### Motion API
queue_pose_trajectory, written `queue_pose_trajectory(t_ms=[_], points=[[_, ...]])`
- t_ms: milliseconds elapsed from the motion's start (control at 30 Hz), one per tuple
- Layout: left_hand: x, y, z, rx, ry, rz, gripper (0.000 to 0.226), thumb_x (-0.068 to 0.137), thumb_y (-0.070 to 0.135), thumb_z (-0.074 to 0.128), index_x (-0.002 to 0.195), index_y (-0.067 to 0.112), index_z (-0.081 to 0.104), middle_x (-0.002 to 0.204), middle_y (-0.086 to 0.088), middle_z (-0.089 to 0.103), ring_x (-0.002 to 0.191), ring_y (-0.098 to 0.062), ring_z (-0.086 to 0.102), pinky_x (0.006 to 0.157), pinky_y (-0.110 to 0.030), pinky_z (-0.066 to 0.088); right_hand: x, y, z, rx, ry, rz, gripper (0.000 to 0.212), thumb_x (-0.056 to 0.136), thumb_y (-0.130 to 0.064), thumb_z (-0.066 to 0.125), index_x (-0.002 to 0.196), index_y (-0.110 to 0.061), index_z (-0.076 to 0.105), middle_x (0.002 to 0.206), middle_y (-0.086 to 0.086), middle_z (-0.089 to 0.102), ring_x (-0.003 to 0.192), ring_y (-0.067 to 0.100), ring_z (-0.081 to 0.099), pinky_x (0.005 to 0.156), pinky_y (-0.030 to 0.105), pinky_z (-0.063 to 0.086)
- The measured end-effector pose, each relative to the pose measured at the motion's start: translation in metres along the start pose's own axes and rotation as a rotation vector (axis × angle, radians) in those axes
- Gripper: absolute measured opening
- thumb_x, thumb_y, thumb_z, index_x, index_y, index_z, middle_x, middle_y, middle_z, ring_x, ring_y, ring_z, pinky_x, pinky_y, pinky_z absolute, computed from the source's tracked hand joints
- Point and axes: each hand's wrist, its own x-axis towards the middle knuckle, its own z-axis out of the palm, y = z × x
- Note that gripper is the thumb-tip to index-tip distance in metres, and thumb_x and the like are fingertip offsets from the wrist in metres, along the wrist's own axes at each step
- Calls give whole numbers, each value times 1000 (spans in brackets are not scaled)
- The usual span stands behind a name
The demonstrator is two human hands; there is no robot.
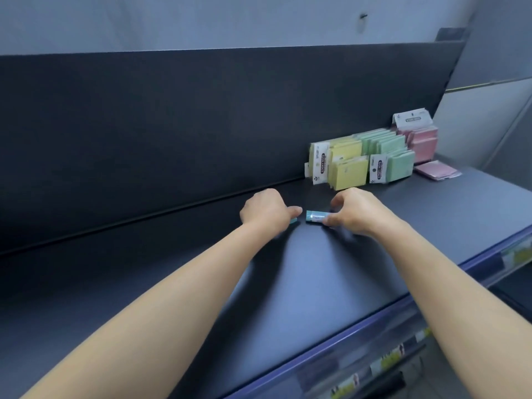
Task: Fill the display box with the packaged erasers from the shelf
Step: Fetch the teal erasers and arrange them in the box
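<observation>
Both my arms reach forward over a dark shelf point(288, 283). My right hand point(354, 213) pinches a teal and white packaged eraser point(314, 217) that lies on the shelf, thumb at its near side and fingers arched above. My left hand point(266, 210) is curled over a second teal eraser point(293, 222), of which only a corner shows under the palm. The display box is not in view.
Packs of sticky notes stand against the back panel at the right: yellow point(342, 165), green point(385, 156) and pink point(420, 139). A pink pack point(436, 170) lies flat beside them. The shelf's blue front edge point(374, 321) with price labels runs at the lower right.
</observation>
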Motion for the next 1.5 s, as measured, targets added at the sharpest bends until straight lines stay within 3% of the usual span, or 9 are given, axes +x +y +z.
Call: queue_pose_trajectory(t_ms=[133, 267, 400, 533, 700, 1033, 1133, 1300, 1500], points=[[6, 2, 0, -21, -4, -19, 35, 82, 34, 65, 67, 11, 43, 79, -3, 51, 84, -27, 55, 61, -29, 37, 4, -1, -2, -25, -42, -35, 22, 79, -22, 74, 93, -7, 66, 94, 12, 67, 90, 28, 61, 71, 31, 46], [1, -11, -6, -83, -14, -13, 37, 78, 27, 65, 57, 9, 41, 57, -3, 43, 56, -22, 42, 45, -26, 27, 7, -9, 0, 49, -14, -101, 13, 79, -12, 70, 76, -14, 57, 85, 5, 61, 78, 23, 55, 55, 26, 39], [-16, -40, -29, -246, 47, 13, 21, 79, 26, 67, 77, 6, 61, 73, -10, 63, 63, -25, 51, 56, -27, 39, 6, -37, 11, 107, 44, -202, 8, 83, -13, 62, 90, -11, 67, 89, 7, 63, 84, 24, 59, 68, 26, 42], [-43, -79, -65, -377, 154, 13, 10, 78, 19, 68, 75, 18, 58, 77, -2, 62, 65, -18, 55, 52, -25, 39, 0, -83, 24, 222, 80, -323, 14, 83, -10, 56, 91, -14, 67, 90, 7, 63, 80, 23, 58, 61, 24, 40], [-101, -149, -120, -450, 281, -27, 7, 78, 14, 70, 83, 13, 66, 67, 1, 59, 59, -13, 51, 57, -26, 43, -34, -173, 56, 413, -48, -567, 25, 85, 0, 51, 76, -22, 56, 93, 13, 66, 83, 29, 68, 75, 44, 58], [-215, -299, -202, -435, 575, -263, 15, 76, 11, 76, 75, 13, 60, 68, 0, 57, 61, -12, 50, 57, -22, 40, -136, -325, 116, 512, -263, -931, 15, 89, -3, 55, 91, -18, 59, 84, 8, 62, 68, 17, 61, 73, 33, 57], [-232, -327, -205, -418, 577, -322, 18, 75, 8, 76, 79, 9, 59, 67, -2, 56, 59, -12, 50, 55, -22, 42, -155, -348, 126, 528, -289, -939, 18, 84, -4, 63, 93, -16, 54, 87, 9, 62, 71, 21, 63, 77, 42, 58], [-234, -355, -199, -374, 506, -356, 18, 76, 13, 76, 77, 10, 58, 72, -5, 63, 69, -21, 59, 75, -38, 53, -174, -371, 136, 516, -369, -935, 22, 83, -4, 70, 81, -17, 52, 93, 13, 65, 73, 20, 65, 70, 35, 61], [-228, -363, -201, -348, 456, -295, 20, 73, 15, 77, 68, 15, 58, 64, 4, 59, 64, -17, 53, 67, -31, 47, -182, -384, 147, 394, -312, -991, 13, 85, -9, 67, 87, -21, 63, 85, 3, 64, 74, 18, 59, 83, 42, 56]])
